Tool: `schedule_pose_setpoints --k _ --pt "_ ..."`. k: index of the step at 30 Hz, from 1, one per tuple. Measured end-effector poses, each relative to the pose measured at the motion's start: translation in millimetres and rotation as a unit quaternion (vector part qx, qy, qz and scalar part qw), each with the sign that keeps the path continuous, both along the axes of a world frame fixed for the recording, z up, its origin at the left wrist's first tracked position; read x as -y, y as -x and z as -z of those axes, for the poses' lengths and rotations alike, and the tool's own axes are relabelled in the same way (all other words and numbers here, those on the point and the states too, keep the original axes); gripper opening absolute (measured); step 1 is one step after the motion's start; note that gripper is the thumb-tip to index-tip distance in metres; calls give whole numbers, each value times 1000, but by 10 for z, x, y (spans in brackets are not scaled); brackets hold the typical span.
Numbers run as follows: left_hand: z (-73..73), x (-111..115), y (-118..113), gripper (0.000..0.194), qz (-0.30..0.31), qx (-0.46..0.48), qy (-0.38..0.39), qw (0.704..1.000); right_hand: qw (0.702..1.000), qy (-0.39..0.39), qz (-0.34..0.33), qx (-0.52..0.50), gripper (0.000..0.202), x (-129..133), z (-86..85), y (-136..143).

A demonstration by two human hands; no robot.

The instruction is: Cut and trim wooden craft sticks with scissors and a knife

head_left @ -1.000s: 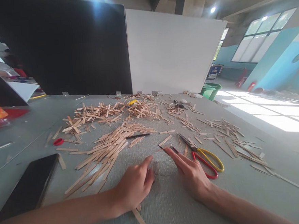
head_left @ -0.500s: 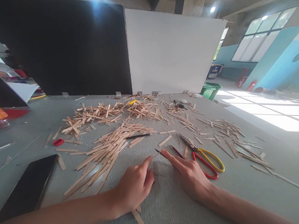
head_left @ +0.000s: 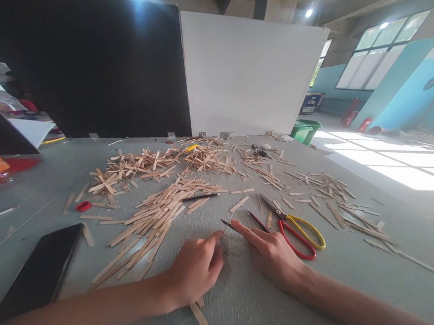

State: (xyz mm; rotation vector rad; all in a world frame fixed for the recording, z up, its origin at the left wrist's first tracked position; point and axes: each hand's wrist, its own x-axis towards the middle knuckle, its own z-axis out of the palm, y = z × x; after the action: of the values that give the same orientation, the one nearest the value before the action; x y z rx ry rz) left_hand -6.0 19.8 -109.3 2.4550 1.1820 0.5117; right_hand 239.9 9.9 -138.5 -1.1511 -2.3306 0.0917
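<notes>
My left hand (head_left: 200,267) is closed, its index finger and thumb around a thin pale sliver (head_left: 227,223) that stands out past the fingertip. A dark pointed blade (head_left: 225,222) crosses the sliver, with my right hand (head_left: 273,255) closed on it and the index finger stretched along it. The blade's handle is hidden under my right palm. Beside my right hand lie scissors (head_left: 280,213) with one red and one yellow handle, and a dark pointed tool (head_left: 257,221). A craft stick (head_left: 201,321) pokes out below my left wrist.
Piles of craft sticks (head_left: 157,211) spread over the grey table (head_left: 226,300). A black pen (head_left: 199,197) lies near them. At the left are a black phone-like slab (head_left: 39,274) and a red ring (head_left: 83,206). Black and white panels (head_left: 248,71) stand behind; a green bin (head_left: 306,130) is beyond.
The dark blade tip has shifted slightly left and down, and the sliver now angles upward across it. My right index finger has moved a little left. The view has shifted slightly.
</notes>
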Motion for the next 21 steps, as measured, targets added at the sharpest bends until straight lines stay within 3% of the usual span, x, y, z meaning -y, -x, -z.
schedule_pose_setpoints --k 6,13,21 --pt "-23 -3 -8 32 4 -5 -9 1000 1000 6 1 25 71 6 -20 5" --pt "11 -9 -5 31 2 -6 -23 1000 1000 -13 -17 -13 63 13 -89 15" --pt "36 11 -14 40 -21 4 -38 999 999 -31 -9 11 69 24 -74 2"
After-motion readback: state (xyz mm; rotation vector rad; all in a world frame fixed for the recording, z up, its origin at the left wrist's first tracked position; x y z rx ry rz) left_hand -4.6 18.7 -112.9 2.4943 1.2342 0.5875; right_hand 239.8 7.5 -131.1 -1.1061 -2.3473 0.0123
